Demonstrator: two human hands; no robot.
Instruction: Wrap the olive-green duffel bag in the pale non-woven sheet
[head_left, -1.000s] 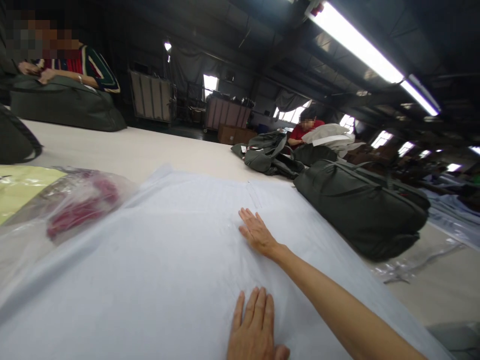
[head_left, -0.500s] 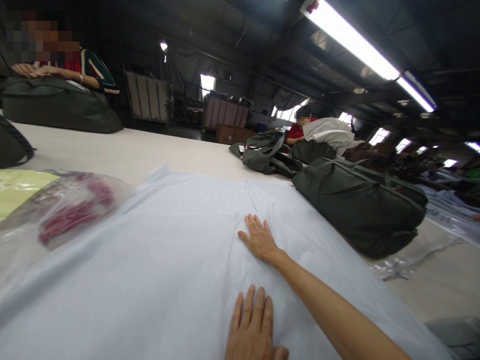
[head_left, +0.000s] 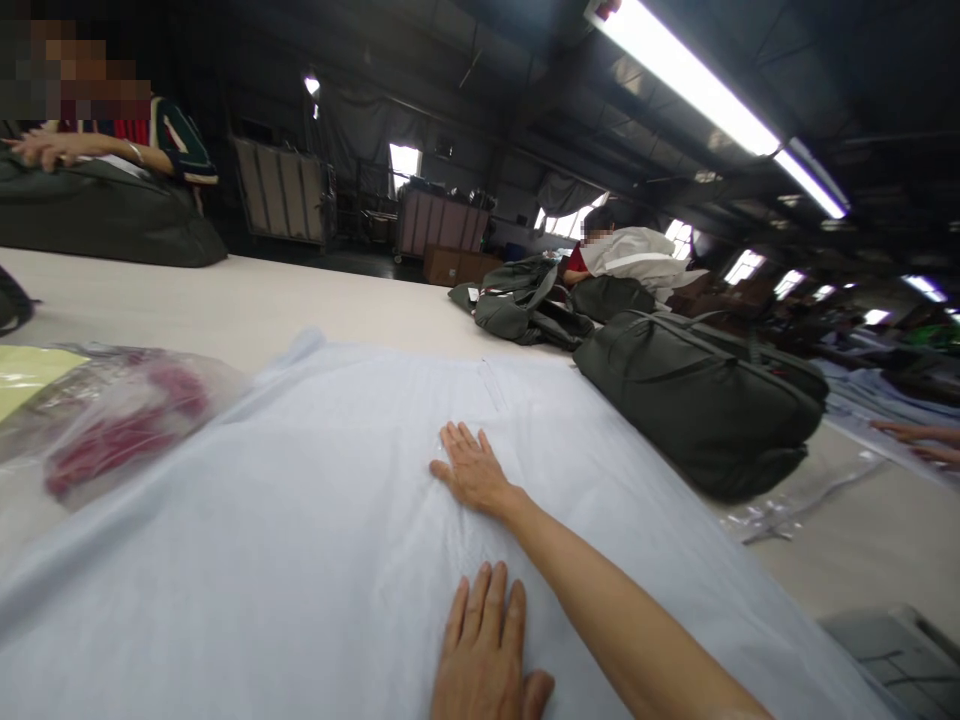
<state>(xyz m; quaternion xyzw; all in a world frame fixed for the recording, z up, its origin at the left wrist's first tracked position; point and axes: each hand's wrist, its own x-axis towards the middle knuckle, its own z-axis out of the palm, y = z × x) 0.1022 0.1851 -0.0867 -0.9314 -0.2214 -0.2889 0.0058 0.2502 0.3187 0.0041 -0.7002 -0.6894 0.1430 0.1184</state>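
Observation:
A large pale blue-white sheet of cloth (head_left: 300, 520) is spread over the table in front of me, with small wrinkles down its middle. My right hand (head_left: 474, 470) lies palm down on it, fingers spread, the forearm reaching in from the lower right. Closer to me, at the bottom of the view, my left hand (head_left: 484, 645) rests flat on the same cloth with its fingers stretched forward. Neither hand holds anything. Near the far edge of the cloth a thin loose strand or line (head_left: 491, 385) shows beyond my right hand.
Dark green bags (head_left: 697, 400) stand along the right side, with more bags (head_left: 525, 300) behind. At left lies a clear plastic bag (head_left: 127, 430) with dark red contents. Across the pale table (head_left: 360, 305), a person (head_left: 184, 140) handles another dark bag (head_left: 112, 215). Another person sits farther back.
My right hand has slid left across the cloth, still flat. My left hand stays in nearly the same place. The whole view has shifted slightly.

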